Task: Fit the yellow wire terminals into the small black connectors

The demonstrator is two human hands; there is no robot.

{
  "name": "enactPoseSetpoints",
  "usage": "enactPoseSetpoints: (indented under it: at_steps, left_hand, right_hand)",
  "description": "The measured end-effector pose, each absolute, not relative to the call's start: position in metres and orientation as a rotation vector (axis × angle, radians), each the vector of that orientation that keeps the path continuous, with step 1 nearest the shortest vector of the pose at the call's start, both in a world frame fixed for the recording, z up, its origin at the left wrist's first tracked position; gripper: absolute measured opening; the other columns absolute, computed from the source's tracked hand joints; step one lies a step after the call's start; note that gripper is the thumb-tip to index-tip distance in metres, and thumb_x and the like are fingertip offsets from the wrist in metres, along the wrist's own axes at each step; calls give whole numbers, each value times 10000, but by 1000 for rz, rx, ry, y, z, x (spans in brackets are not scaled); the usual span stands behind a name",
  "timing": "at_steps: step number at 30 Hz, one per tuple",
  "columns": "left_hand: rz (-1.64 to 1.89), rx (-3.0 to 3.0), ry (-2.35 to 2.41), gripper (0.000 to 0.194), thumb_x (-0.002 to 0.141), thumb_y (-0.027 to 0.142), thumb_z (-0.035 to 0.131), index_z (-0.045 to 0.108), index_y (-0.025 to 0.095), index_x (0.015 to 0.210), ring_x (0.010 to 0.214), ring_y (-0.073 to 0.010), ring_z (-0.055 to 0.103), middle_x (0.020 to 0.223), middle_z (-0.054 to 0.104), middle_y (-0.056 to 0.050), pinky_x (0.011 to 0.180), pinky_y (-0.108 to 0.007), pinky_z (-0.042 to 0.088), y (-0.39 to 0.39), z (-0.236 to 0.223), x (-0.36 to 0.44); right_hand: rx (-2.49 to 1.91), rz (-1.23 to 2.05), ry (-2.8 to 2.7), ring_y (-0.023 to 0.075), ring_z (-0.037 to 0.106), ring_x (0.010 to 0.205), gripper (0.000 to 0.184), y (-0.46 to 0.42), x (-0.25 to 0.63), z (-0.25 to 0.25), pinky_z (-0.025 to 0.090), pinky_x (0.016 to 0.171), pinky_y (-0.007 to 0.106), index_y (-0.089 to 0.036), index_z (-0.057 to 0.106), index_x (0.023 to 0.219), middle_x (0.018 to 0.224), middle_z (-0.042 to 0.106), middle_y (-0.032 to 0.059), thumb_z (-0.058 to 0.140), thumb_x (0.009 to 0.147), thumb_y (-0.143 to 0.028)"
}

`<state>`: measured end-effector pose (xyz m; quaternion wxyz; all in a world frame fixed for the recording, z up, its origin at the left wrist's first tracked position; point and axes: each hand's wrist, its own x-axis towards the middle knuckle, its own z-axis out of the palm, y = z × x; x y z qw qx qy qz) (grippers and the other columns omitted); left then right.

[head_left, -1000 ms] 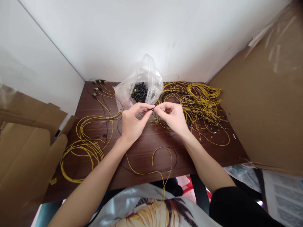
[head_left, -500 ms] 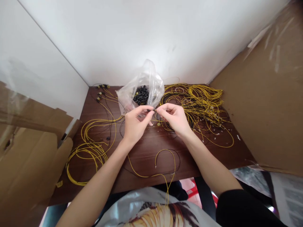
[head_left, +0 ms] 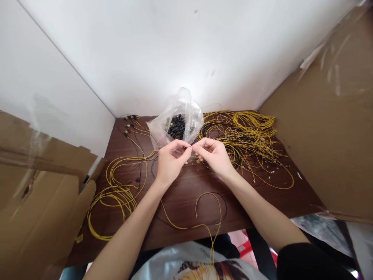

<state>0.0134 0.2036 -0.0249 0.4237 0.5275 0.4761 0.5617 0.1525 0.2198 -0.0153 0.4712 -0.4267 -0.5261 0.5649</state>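
Note:
Over the middle of the table, my left hand [head_left: 171, 162] pinches a small black connector [head_left: 185, 147] between thumb and forefinger. My right hand [head_left: 215, 156] meets it there, its thumb and forefinger closed on what looks like a thin wire end; the tips mostly hide it. A loose yellow wire [head_left: 175, 224] and a black one run from below my left hand, loop on the tabletop and trail over the front edge onto my lap. Just behind both hands stands a clear plastic bag [head_left: 159, 132] holding many black connectors [head_left: 176, 127].
Tangled yellow wires [head_left: 250, 132] with small metal ends lie at the right. Coiled yellow wires [head_left: 97, 233] lie on the left, several ending in black connectors [head_left: 131, 118] at the back. Cardboard stands at the left [head_left: 43, 217] and right [head_left: 326, 128] of the brown table [head_left: 186, 186].
My fingertips have come closer together, closing the small gap between the hands. The whole view has shifted, so the scene sits slightly lower and further right.

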Motion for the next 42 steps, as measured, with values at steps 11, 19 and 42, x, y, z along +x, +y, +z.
enactPoseSetpoints:
  at_steps: [11, 19, 42]
  left_hand:
    - [1441, 1356, 1189, 48, 729, 201, 672, 639, 168, 719, 494, -70, 538, 645, 629, 10, 424, -154, 474, 201, -25, 14]
    - [1451, 1366, 1254, 74, 735, 225, 669, 642, 156, 728, 501, -75, 544, 653, 637, 6, 443, -168, 472, 200, -26, 15]
    - [1493, 1529, 1268, 55, 755, 216, 653, 657, 163, 738, 600, -103, 581, 703, 647, -2, 501, -196, 469, 201, -29, 12]
  right_hand:
    - [-996, 1515, -1114, 67, 499, 495, 182, 219, 149, -22, 424, 481, 206, -151, 648, 659, 590, 600, -17, 733, 677, -311]
    - [-993, 1453, -1189, 70, 508, 492, 178, 219, 150, -19, 439, 480, 210, -153, 655, 663, 580, 595, -17, 726, 687, -314]
    - [-1050, 1277, -1324, 69, 433, 484, 137, 220, 150, -20, 355, 483, 221, -155, 626, 667, 565, 558, -28, 692, 697, -273]
